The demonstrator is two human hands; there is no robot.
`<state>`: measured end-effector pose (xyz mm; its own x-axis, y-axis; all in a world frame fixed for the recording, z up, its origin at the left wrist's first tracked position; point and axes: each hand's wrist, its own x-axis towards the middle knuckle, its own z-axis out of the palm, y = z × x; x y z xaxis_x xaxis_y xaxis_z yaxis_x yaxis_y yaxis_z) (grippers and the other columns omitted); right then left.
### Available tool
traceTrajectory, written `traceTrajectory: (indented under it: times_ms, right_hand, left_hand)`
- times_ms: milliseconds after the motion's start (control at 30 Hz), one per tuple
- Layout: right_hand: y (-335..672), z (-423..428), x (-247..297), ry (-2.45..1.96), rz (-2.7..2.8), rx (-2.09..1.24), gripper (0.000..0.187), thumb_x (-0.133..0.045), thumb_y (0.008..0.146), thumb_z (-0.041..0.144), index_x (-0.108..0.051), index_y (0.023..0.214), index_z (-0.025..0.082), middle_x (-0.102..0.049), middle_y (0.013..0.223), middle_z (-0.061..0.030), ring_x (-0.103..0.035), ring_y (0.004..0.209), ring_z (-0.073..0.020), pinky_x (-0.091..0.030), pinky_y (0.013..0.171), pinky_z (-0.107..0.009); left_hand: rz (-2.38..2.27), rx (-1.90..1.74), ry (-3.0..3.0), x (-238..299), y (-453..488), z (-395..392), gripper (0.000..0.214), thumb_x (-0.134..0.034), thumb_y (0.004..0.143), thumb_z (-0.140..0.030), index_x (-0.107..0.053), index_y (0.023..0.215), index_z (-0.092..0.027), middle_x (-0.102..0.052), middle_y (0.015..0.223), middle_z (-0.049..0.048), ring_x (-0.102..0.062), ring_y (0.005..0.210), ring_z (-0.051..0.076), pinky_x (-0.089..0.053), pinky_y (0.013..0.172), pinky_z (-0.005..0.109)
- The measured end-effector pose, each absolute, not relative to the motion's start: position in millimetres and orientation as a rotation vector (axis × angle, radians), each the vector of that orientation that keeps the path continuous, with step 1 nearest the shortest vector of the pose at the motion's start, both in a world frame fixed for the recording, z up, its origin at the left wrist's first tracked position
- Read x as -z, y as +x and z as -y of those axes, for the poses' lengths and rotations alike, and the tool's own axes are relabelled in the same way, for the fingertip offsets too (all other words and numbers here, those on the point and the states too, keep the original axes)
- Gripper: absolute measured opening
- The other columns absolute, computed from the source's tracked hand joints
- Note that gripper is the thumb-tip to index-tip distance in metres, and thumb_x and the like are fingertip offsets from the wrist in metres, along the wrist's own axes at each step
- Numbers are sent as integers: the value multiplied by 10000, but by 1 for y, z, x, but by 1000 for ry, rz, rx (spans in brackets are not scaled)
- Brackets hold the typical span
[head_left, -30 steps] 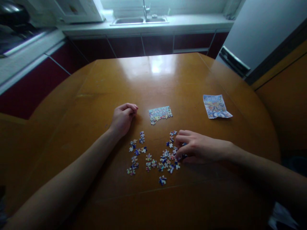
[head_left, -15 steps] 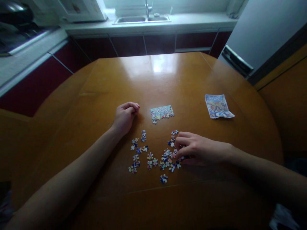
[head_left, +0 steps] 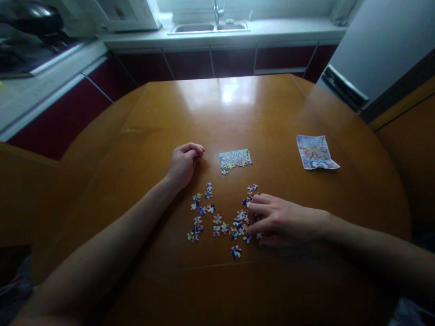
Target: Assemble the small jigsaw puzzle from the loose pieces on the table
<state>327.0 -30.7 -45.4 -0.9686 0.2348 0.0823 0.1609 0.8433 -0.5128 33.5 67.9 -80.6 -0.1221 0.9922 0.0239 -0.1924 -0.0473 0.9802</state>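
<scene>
Several small loose puzzle pieces (head_left: 217, 222) lie scattered on the wooden table (head_left: 238, 104). My right hand (head_left: 278, 219) rests palm down on their right edge, fingers curled over a few pieces; what the fingertips hold is hidden. My left hand (head_left: 185, 160) lies on the table in a loose fist, just left of a small joined block of puzzle (head_left: 235, 159), not touching it. Nothing shows inside the left fist.
A printed picture sheet (head_left: 316, 152) lies at the table's right side. Behind the table runs a counter with a sink (head_left: 210, 26) and dark red cabinets (head_left: 190, 63). A grey appliance (head_left: 374, 50) stands at the right.
The view has shifted slightly, so everything sits a little further right. My right hand has slid a bit lower over the loose pieces. The left hand keeps its place.
</scene>
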Motion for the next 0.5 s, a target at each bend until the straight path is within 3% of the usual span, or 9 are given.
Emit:
traceTrajectory:
  times_ms: [267,500]
  right_hand:
    - [325,33,46,-280,2842,-833,166,-614,950,328,-731,1008,226,-632,1025,-57,-496,972,-202,-408,892,-366]
    - [324,36,49,-370,2867,-732,297,-628,942,357,-685,1210,240,-618,1074,-78,-484,996,-221,-414,944,-404]
  left_hand:
    - [-1149,-1406,1026,80,35,-67,108,-578,577,-68,-630,543,-156,-609,725,31,-490,642,101,-339,545,210]
    - [-1151,-1408,1044,81,34,-68,130,-572,590,-55,-635,554,-163,-621,740,31,-489,633,103,-352,547,221]
